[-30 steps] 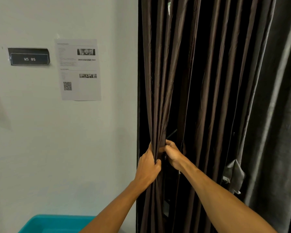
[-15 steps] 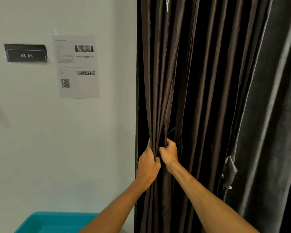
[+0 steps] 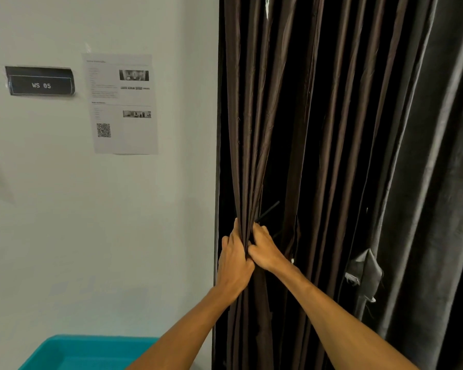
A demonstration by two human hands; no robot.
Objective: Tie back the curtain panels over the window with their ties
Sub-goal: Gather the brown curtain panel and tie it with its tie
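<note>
Sandwiching curtain (image 3: pixel 251 129): left hand (image 3: pixel 234 259), right hand (image 3: pixel 265 248).

Left hand (image 3: pixel 234 259), right hand (image 3: pixel 265 249) touching, fingers curled.

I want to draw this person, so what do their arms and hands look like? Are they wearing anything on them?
No sleeve shows on the left forearm or the right forearm; both are bare down to the picture's edge. The left hand and right hand wear no gloves. I see no watch, bracelet or ring, though some fingers are hidden.
</note>
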